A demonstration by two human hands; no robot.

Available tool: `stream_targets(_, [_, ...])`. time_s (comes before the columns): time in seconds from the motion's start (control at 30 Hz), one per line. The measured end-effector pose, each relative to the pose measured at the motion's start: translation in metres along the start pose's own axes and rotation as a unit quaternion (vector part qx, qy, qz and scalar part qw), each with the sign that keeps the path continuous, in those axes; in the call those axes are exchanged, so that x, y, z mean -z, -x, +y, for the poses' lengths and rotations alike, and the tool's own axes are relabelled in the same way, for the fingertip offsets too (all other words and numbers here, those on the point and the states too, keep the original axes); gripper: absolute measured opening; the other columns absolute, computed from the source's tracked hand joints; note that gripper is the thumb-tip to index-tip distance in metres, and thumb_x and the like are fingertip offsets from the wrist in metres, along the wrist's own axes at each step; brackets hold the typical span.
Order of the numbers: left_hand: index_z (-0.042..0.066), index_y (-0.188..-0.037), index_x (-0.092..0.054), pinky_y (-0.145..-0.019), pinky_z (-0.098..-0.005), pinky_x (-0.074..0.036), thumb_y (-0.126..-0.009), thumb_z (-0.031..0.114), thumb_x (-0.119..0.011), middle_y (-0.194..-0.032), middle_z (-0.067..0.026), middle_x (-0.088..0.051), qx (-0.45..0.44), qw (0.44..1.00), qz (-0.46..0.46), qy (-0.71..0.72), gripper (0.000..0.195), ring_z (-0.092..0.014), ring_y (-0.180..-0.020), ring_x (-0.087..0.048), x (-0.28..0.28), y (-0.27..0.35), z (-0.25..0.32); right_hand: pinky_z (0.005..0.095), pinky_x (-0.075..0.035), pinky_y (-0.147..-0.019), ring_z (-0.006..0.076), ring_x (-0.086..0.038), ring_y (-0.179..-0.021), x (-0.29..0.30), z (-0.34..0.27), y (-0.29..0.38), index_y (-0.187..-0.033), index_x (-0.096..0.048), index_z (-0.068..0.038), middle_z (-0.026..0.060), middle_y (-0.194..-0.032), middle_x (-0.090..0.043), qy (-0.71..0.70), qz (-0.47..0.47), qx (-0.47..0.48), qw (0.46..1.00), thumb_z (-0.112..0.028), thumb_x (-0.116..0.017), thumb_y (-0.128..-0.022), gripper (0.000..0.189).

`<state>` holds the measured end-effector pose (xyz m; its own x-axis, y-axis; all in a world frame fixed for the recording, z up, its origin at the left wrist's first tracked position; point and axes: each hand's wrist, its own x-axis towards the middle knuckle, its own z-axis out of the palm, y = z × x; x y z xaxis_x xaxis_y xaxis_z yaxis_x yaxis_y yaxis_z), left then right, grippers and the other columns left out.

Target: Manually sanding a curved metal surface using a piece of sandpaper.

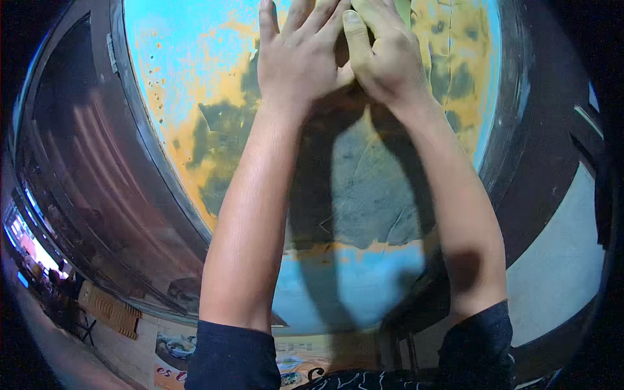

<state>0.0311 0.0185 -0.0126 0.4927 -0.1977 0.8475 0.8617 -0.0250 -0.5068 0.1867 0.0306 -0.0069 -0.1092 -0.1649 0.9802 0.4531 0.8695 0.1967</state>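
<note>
Both my hands are raised at the top edge of the view, against a panel point(222, 151) with patchy, worn paint in blue, orange and dark grey. My left hand point(302, 58) lies palm-down with its fingers spread. Beside it, my right hand point(392, 58) overlaps it near the thumbs, with its own thumb pointing up. A pale yellow-green edge point(404, 10) shows behind the right fingers; whether it is a held sheet or part of the panel is unclear. The fingertips are partly cut off by the frame. Shadows of my arms fall down the panel.
A dark frame point(161, 165) with a metal hinge point(112, 53) borders the panel on the left. At the lower left are a tan slatted piece of furniture point(108, 309) and a printed food poster point(170, 348). A pale panel point(555, 263) stands at the right.
</note>
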Motion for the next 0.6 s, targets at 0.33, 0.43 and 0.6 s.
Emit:
stream_targets(0.33, [0.003, -0.155, -0.046, -0.129, -0.0513, -0.013, -0.107, 0.035, -0.035, -0.167, -0.0138, -0.036, 0.210, 0.968, -0.104, 0.091, 0.058, -0.035, -0.158, -0.025, 0.020, -0.014, 0.012, 0.0493, -0.025, -0.127, 0.0380, -0.031, -0.154, -0.022, 0.002, 0.007, -0.156, -0.041, 0.001, 0.0207, -0.164, -0.038, 0.152, -0.025, -0.023, 0.988, -0.030, -0.042, -0.106, 0.059])
stream_targets(0.43, [0.003, -0.153, -0.047, -0.129, -0.0511, -0.014, -0.108, 0.035, -0.035, -0.165, -0.0132, -0.040, 0.216, 0.961, -0.153, 0.084, 0.057, -0.035, -0.157, -0.027, 0.025, -0.017, 0.012, 0.0496, -0.018, -0.129, 0.0353, -0.028, -0.156, -0.027, 0.008, 0.011, -0.160, -0.037, -0.003, 0.0167, -0.168, -0.033, 0.175, -0.037, -0.026, 0.984, -0.034, -0.041, -0.107, 0.062])
stream_targets(0.6, [0.005, -0.152, -0.050, -0.129, -0.0510, -0.016, -0.107, 0.032, -0.038, -0.165, -0.0096, -0.040, 0.223, 0.962, -0.146, 0.061, 0.054, -0.034, -0.157, -0.027, 0.022, -0.013, 0.006, 0.0504, -0.016, -0.129, 0.0365, -0.026, -0.157, -0.032, -0.002, -0.001, -0.160, -0.034, -0.002, 0.0177, -0.169, -0.030, 0.194, -0.064, -0.066, 0.977, -0.034, -0.037, -0.108, 0.061])
